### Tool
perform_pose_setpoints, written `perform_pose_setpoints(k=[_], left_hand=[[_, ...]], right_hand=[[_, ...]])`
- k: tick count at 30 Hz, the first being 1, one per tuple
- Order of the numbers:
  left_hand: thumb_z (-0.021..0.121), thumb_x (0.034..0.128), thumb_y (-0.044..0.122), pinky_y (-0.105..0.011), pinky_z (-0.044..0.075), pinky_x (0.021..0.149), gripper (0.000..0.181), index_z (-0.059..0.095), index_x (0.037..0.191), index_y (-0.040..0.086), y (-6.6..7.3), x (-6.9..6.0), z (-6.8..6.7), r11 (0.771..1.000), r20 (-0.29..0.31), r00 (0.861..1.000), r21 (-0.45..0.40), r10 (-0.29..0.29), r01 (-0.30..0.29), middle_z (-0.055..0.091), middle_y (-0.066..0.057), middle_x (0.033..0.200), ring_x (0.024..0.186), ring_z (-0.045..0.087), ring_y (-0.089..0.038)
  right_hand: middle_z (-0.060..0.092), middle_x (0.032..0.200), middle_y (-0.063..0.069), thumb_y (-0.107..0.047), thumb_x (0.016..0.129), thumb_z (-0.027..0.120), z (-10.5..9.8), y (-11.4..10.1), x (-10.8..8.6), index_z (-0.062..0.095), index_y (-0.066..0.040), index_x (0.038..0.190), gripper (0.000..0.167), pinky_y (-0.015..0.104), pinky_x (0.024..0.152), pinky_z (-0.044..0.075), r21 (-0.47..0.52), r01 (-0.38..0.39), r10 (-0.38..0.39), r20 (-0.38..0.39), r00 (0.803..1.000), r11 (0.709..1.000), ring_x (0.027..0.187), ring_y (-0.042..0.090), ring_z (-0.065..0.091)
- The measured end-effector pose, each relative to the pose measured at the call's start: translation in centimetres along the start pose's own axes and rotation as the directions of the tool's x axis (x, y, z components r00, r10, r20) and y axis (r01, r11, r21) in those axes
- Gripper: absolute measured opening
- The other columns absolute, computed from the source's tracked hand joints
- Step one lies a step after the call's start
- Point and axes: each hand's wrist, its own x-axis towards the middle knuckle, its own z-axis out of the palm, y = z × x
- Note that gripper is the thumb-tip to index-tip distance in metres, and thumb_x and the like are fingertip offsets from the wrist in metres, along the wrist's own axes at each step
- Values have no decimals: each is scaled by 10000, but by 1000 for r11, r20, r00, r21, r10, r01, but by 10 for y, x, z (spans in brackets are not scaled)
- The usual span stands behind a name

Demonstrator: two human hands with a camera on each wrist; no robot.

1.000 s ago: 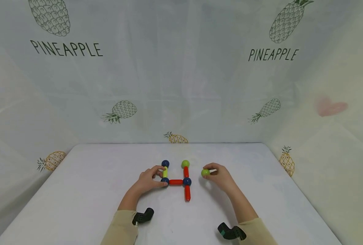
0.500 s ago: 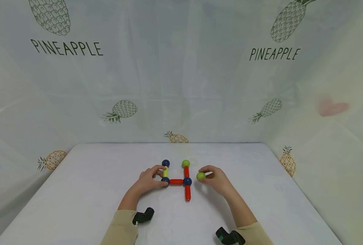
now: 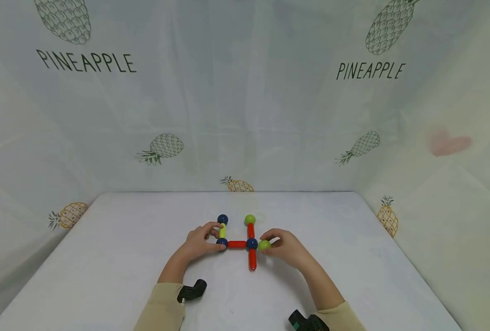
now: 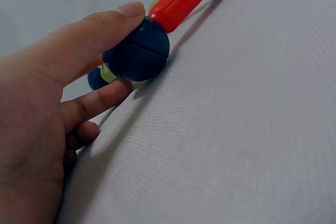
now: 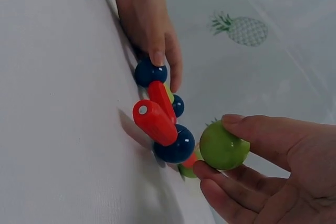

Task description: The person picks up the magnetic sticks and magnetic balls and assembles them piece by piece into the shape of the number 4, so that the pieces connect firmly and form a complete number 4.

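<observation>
A structure of magnetic rods and balls lies on the table. Its left blue ball (image 4: 137, 51) is gripped between thumb and fingers of my left hand (image 3: 199, 241), close to the yellow rod (image 3: 223, 230). A red rod (image 3: 237, 244) runs from that ball to the middle blue ball (image 3: 251, 243). From there one red rod (image 3: 251, 230) leads back to a green ball (image 3: 250, 219), and another red rod (image 5: 155, 123) points forward with a bare end. My right hand (image 3: 285, 248) pinches a loose green ball (image 5: 224, 145) just right of the middle blue ball.
A far blue ball (image 3: 222, 219) tops the yellow rod. The white-covered table (image 3: 145, 257) ends at a back edge before a curtain (image 3: 245, 101) with pineapple prints. Black wrist cameras (image 3: 192, 290) sit on both forearms.
My right hand has carried the green ball left and nearer to me, up beside the middle blue ball. The left hand keeps its grip in the same place.
</observation>
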Motion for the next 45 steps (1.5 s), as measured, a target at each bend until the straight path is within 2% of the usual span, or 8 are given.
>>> perform_pose_setpoints(k=[7,13,22,28,33,45], left_hand=[[839,754,355,-407,304,818,579,585,1245,185,-5,0,1,999,-3,999,12,44,-44,607,122,948,867,437,-160],[839,756,347,-397,318,802,556,594,1229,188,-5,0,1,999,-3,999,0,37,-37,601,114,941,874,438,-166],[838,758,345,-405,325,823,497,614,1182,215,-5,0,1,999,0,999,-1,36,-36,608,127,932,886,453,-159],[840,755,343,-425,337,856,453,634,1146,243,-2,-2,0,1000,9,1000,-18,19,-19,612,135,921,910,478,-161],[847,750,341,-404,353,834,407,654,1103,280,-3,-1,1,1000,4,1000,-25,-9,9,608,133,903,897,471,-149],[845,753,348,-409,351,827,400,657,1102,291,-1,-1,1,1000,8,1000,-23,-18,18,605,125,907,896,463,-159]], right_hand=[[616,1081,28,-94,824,760,3,-6,-7,687,-86,1088,274,379,741,512,3,36,-36,62,997,999,878,192,614],[591,1042,41,-46,811,764,5,-10,-10,713,-91,1058,256,365,731,532,-2,61,-60,113,992,998,842,195,606],[603,1008,25,-45,811,774,10,-14,-11,698,-59,1044,246,357,730,531,25,84,-87,227,970,996,851,221,611],[604,941,6,-76,790,801,15,-15,-11,699,-77,1014,246,326,698,515,-26,117,-107,237,966,993,812,213,597],[605,904,-15,-34,764,804,19,-14,-12,693,-111,976,251,314,678,503,-66,112,-93,245,965,991,786,190,576],[607,890,-24,-15,759,795,22,-13,-19,687,-100,969,251,315,683,510,-98,111,-80,275,958,989,785,182,587]])
